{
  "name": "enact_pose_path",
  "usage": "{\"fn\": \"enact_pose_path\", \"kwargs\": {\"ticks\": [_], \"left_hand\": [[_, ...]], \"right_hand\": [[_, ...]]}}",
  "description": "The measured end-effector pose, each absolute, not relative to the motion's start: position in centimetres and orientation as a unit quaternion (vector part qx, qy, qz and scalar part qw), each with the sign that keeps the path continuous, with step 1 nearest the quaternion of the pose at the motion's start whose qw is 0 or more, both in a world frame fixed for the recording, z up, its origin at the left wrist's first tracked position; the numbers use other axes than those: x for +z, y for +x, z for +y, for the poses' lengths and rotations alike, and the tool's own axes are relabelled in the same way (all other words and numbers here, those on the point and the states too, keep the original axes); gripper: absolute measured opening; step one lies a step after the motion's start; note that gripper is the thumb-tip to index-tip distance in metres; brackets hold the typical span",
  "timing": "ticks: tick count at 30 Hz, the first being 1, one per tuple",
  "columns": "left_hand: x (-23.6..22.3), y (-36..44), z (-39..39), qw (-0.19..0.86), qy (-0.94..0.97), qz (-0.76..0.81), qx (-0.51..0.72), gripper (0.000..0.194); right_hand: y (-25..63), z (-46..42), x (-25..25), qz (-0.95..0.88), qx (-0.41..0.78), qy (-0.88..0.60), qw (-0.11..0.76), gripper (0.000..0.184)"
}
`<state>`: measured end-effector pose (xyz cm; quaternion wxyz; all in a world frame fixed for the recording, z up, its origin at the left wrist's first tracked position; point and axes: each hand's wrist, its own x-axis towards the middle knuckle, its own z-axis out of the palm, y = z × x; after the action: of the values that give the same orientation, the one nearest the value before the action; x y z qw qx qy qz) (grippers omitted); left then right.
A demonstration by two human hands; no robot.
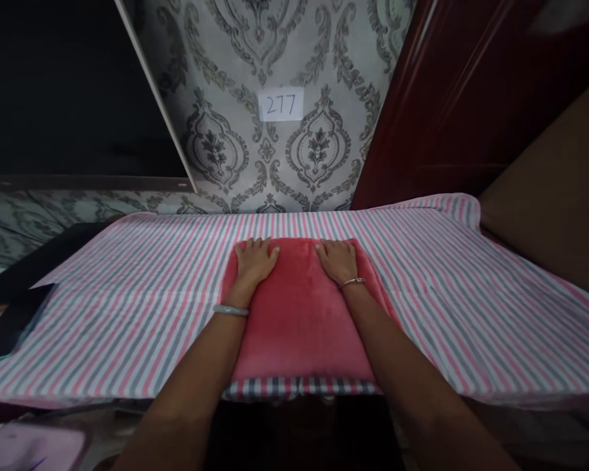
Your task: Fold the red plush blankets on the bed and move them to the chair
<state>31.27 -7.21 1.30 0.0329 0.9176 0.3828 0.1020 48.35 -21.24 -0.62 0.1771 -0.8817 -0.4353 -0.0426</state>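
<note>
A pink-red plush cushion (302, 314), or a folded plush cloth of that shape, lies flat at the middle of the table, its near edge showing a black-and-white checked underside. My left hand (256, 260) rests palm down on its far left corner, fingers stretched out; a pale bangle circles that wrist. On the far right corner lies my right hand (338, 260), also flat with fingers spread, a thin silver bracelet at the wrist. Neither hand grips the plush piece; both touch its top. A striped pink, grey and white cloth (142, 307) is spread underneath.
Behind the table stands a patterned wall with a paper (281, 104) marked 277. A dark screen (73, 91) hangs at the upper left, and a dark red panel (461, 85) stands at the right. Below the table's front left lies a pink object (34, 448).
</note>
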Motion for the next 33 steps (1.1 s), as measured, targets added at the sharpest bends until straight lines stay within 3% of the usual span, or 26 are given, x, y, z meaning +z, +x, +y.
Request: {"fn": "enact_pose_path", "kwargs": {"ticks": [15,23,33], "left_hand": [[2.1,31.3,-7.5,0.024,0.916,0.385,0.105,0.055],[2.0,31.6,-7.5,0.016,0.915,0.393,0.093,0.055],[1.8,31.5,-7.2,0.008,0.915,0.391,0.101,0.055]], "right_hand": [[47.9,-21.6,0.4,-0.422,-0.031,-0.880,0.216,0.046],[50.9,-23.5,1.2,-0.413,0.007,-0.894,0.175,0.043],[52.7,-23.6,-0.6,-0.413,0.030,-0.871,0.265,0.044]]}}
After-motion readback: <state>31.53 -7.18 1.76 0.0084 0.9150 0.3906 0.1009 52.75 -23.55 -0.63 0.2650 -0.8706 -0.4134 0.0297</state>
